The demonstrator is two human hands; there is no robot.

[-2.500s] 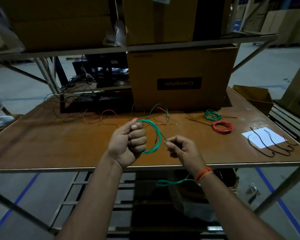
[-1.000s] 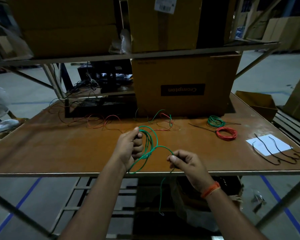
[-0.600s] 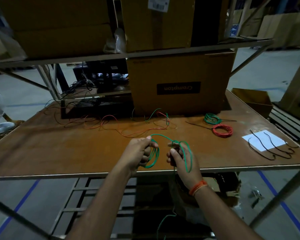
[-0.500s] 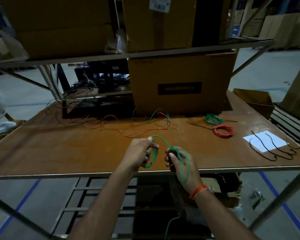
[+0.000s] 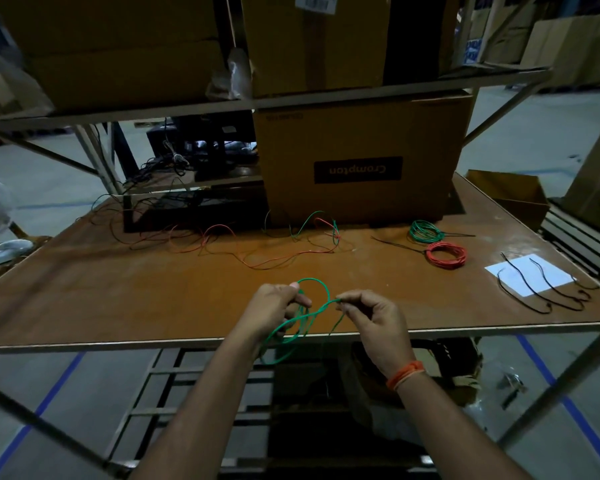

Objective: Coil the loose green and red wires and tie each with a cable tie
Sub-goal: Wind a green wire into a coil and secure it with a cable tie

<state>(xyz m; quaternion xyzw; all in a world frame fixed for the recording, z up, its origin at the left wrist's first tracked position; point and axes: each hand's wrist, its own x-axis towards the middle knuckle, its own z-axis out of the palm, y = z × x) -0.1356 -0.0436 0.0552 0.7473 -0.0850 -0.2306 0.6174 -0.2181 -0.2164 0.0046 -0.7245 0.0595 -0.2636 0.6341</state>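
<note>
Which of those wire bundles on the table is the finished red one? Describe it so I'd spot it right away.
Start at the big cardboard box marked Crompton at the back of the brown table. Off its right front corner lie two small neat coils side by side. The red coil is the nearer one, beside the green coil, and unlike the loose red wire sprawled mid-table it is wound tight.

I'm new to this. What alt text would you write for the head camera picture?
Two bare hands wind a green wire into loops over a brown table's near edge: the left hand grips the coil, the right hand pinches the strand. Farther back lie loose wires, two finished coils and black cable ties on white paper.
</note>
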